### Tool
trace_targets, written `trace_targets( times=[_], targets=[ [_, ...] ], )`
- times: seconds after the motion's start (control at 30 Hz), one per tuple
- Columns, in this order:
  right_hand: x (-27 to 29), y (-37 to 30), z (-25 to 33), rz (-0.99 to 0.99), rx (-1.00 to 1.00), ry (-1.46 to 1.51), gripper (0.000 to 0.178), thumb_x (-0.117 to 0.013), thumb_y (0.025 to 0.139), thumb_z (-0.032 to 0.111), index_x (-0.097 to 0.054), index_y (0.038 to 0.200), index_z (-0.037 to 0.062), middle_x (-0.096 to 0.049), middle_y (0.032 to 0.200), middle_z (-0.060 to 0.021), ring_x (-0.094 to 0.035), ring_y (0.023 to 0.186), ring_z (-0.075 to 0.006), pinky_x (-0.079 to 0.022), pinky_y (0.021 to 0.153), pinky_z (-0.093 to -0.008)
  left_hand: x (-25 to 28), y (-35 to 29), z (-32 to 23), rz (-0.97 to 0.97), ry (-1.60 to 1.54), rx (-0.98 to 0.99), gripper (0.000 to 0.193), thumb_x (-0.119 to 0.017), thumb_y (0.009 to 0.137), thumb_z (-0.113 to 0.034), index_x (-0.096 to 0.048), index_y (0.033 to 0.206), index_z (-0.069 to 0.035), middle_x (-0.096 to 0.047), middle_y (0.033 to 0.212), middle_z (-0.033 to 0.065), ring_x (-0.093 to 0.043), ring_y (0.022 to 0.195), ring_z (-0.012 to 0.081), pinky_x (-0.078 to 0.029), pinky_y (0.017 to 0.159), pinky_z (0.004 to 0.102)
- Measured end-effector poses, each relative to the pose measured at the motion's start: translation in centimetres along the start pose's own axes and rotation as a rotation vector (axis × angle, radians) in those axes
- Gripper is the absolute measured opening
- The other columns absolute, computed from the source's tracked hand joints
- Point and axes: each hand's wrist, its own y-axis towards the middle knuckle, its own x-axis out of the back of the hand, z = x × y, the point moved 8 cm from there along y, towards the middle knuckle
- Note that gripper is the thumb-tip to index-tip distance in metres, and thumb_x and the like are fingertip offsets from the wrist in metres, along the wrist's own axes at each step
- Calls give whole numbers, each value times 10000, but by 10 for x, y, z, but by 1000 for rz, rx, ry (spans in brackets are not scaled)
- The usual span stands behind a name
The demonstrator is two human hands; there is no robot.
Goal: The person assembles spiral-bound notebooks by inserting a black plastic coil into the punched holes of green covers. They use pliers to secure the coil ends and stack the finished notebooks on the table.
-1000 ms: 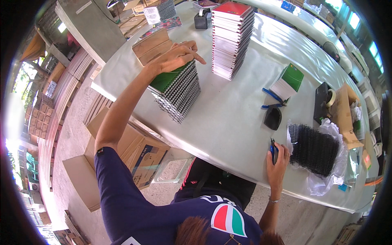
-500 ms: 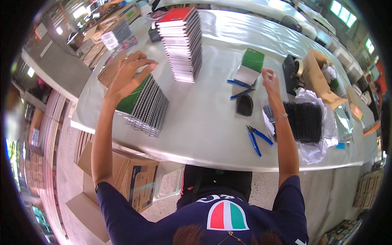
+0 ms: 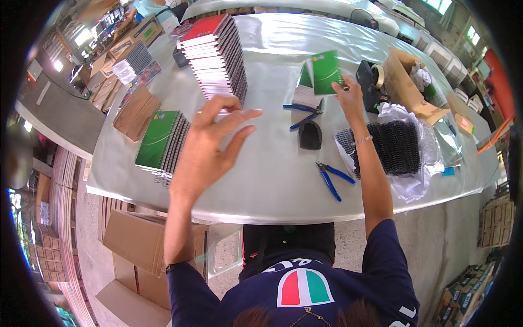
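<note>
My right hand [image 3: 350,97] grips a green-covered notepad [image 3: 327,74] by its lower right edge, raised above a small stack of green-topped pads [image 3: 306,94]. No wire shows along the edges of the held pad. My left hand [image 3: 212,144] hovers over the middle of the table with thumb and fingers apart, nothing in it. Left of it stands a stack of wire-bound green notebooks [image 3: 160,140], partly covered by that hand. A tall pile of red wire-bound notebooks [image 3: 218,57] rises behind it. Black binding coils [image 3: 391,150] lie on white plastic beside my right forearm.
Blue-handled cutters [image 3: 333,181] lie near the front edge; a second blue-handled pair [image 3: 305,113] lies beside a dark pad-like piece [image 3: 310,135]. A tape dispenser [image 3: 370,84] and an open carton [image 3: 411,82] stand right. Brown blocks [image 3: 135,115] sit left; cardboard boxes [image 3: 133,231] are below.
My right hand has taken hold of a green notepad and lifted it off the small stack. My left hand has moved right, away from the green wire-bound notebooks. The view has shifted slightly.
</note>
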Motion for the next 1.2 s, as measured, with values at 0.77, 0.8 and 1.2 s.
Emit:
trace_targets(
  times=[0.77, 0.8, 1.2],
  targets=[
    [224, -183, -32, -442, -88, -937, 290, -711, 883, 172, -671, 1156, 80, -586, 1067, -159, -552, 1033, -345, -433, 911, -462, -125, -100, 9, 354, 295, 252, 227, -543, 916, -7, -584, 1110, -119, -586, 1040, 16, -564, 1086, 211, -174, 1171, 584],
    [224, -182, -36, -428, -77, -954, 274, -712, 880, 166, -679, 1134, 71, -592, 1059, -161, -559, 1022, -348, -438, 905, -461, -127, -103, 8, 349, 289, 258, 227, -550, 913, -14, -578, 1112, -120, -576, 1053, 21, -552, 1104, 214, -155, 1174, 599],
    [251, -181, -67, -362, -137, -858, 167, -669, 872, 66, -675, 1025, -2, -673, 1030, -175, -621, 984, -351, -473, 882, -421, -145, -112, -3, 47, 224, 448, 504, -828, 706, -486, -587, 973, -132, -465, 1208, 93, -402, 1282, 318, -44, 1111, 722]
  ],
)
